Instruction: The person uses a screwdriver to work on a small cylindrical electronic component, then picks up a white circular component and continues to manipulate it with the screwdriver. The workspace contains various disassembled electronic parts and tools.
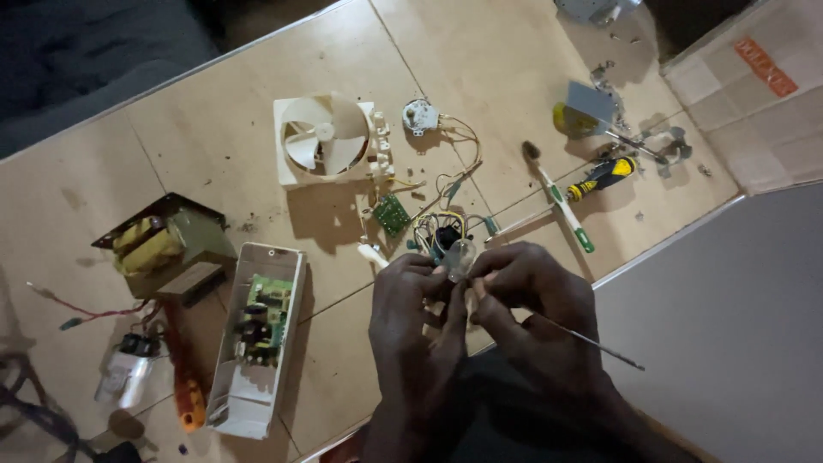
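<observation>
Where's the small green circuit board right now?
In the head view, the small green circuit board lies on the wooden table, just below the white fan and left of the wire bundle, above the left hand.

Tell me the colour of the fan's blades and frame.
The fan is cream-white, blades and square frame alike; the head view shows it.
</observation>
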